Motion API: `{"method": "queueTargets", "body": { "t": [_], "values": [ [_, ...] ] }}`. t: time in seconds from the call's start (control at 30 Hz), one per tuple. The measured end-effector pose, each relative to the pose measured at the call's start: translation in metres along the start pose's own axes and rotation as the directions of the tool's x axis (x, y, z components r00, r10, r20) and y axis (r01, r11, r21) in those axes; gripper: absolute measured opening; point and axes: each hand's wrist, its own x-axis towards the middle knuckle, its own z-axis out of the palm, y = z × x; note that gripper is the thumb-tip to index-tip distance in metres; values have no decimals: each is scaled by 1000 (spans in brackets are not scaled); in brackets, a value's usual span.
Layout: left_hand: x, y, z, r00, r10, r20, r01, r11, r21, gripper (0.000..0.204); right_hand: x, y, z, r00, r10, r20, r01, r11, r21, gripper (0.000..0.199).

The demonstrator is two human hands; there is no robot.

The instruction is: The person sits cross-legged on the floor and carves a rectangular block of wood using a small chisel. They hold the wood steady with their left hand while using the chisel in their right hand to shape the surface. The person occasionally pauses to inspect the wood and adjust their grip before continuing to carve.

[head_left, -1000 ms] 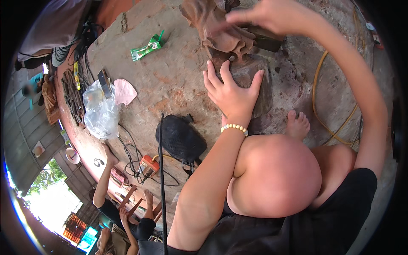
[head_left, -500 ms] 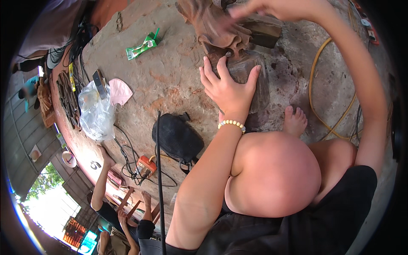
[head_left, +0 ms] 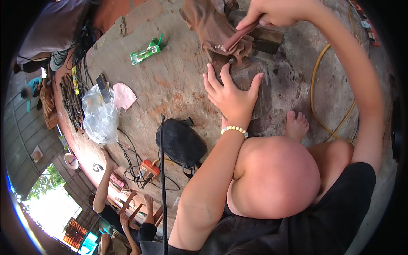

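Observation:
A carved brown wooden figure (head_left: 211,26) with flowing folds lies on the concrete in front of me. Spread fingers of my left hand (head_left: 233,97) rest on its squared wooden base (head_left: 262,100), bracing it. My right hand (head_left: 272,12) is closed round a reddish-brown strip (head_left: 240,36), perhaps folded sandpaper. The strip's tip presses into the carved folds just beyond my left fingertips. Pale dust or shavings show beside that tip. Part of the carving's far end is cut off by the upper edge.
A yellow hose (head_left: 315,80) curves at the right. Leftward lie a green packet (head_left: 146,52), a pink mask (head_left: 123,96), a plastic bag (head_left: 100,117), a phone (head_left: 103,88), a black mesh bag (head_left: 180,141) and an orange socket box (head_left: 149,171) with cables. Another person (head_left: 111,214) sits lower left.
My right hand, blurred in motion before, has come to the carving with the strip's tip on its folds. My left hand stays braced on the base. The whole view has shifted slightly.

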Motion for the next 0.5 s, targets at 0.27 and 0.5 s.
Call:
{"method": "queueTargets", "body": {
  "t": [0.27,0.5],
  "values": [
    [-1,-1,0,1000,-10,-8,10,1000,-7,64,2,10,13,998,-59,34,54,990,134,43],
    [1,-1,0,1000,-5,-11,5,1000,2,64,17,13,30,787,-103,-608,17,989,-145,46]
  ]
}}
